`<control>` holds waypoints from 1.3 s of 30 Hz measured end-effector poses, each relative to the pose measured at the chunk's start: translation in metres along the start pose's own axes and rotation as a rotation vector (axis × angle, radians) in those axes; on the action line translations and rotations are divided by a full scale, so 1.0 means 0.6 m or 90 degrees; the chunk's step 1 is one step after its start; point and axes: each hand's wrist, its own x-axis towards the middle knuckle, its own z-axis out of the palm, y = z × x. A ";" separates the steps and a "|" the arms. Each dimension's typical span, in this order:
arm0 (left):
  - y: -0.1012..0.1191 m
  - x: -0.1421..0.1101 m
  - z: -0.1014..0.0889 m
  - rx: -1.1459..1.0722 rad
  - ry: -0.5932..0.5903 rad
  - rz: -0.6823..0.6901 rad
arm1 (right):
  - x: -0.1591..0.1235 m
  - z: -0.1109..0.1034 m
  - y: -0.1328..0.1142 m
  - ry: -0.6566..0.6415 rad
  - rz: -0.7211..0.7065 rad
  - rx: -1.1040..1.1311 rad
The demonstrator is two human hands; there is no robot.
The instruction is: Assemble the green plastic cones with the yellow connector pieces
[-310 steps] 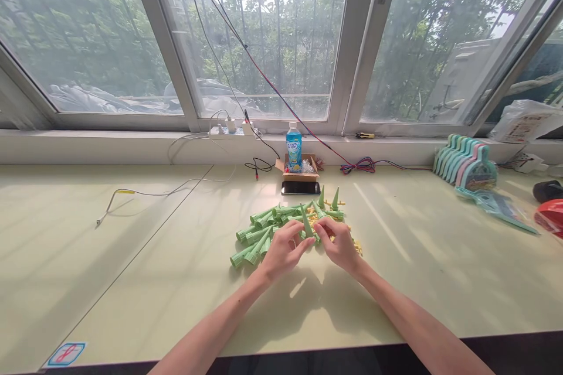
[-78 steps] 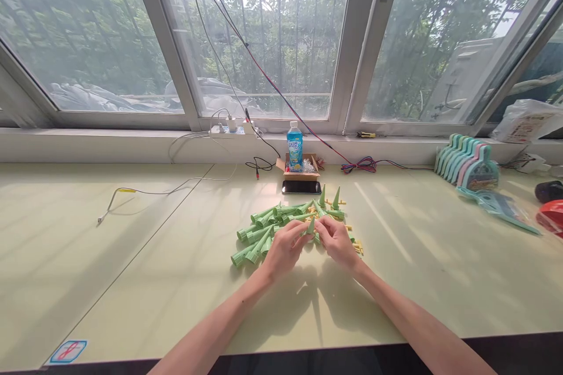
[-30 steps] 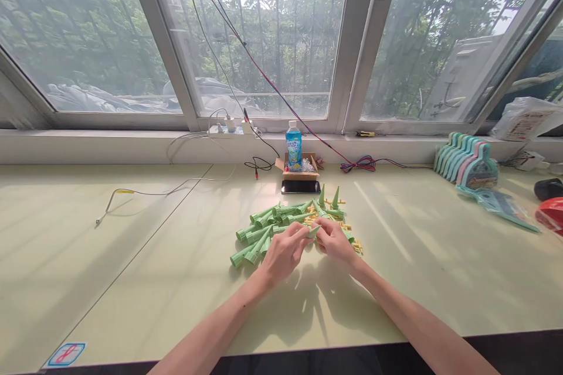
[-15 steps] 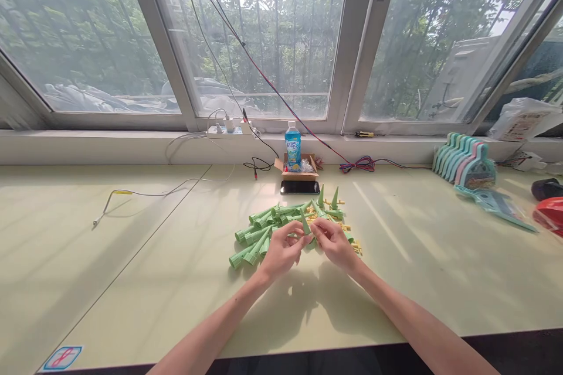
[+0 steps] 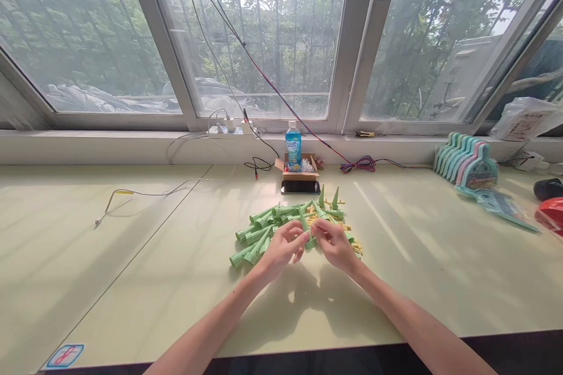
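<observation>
My left hand (image 5: 285,247) is closed, pinching a green plastic cone (image 5: 304,220) whose tip points up and away. Close beside it on the right, my right hand (image 5: 334,243) has its thumb and fingertips pressed together; what they hold, if anything, is too small to make out. Beneath and behind both hands lies a pile of green cones (image 5: 257,235), several with their wide ends facing left. Small yellow plastic pieces (image 5: 357,246) lie among and beside them at the right. Two green cones (image 5: 335,198) stand upright at the pile's back right.
Behind the pile lie a black phone (image 5: 300,187) and an open cardboard box (image 5: 299,176) with a blue bottle (image 5: 293,147). Cables (image 5: 358,164) run along the window ledge. Light-blue and pink plastic pieces (image 5: 467,161) stand in a row at right, near a red object (image 5: 550,215).
Both hands stay over the pile with only small finger movements. The cone in my left hand has shifted slightly, and the gap between my hands is a little wider.
</observation>
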 end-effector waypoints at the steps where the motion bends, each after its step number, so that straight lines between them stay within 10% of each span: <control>1: -0.001 0.000 0.001 0.017 0.007 0.006 | 0.000 0.000 0.000 0.001 0.005 0.003; 15: -0.021 -0.007 -0.006 0.546 0.040 0.366 | 0.001 0.004 -0.001 0.009 0.108 0.068; 27: -0.012 -0.006 0.008 0.429 0.116 0.250 | 0.002 -0.003 -0.006 -0.008 0.056 0.016; 39: 0.006 0.001 0.001 0.068 0.010 0.011 | 0.000 0.002 -0.002 0.005 0.016 -0.017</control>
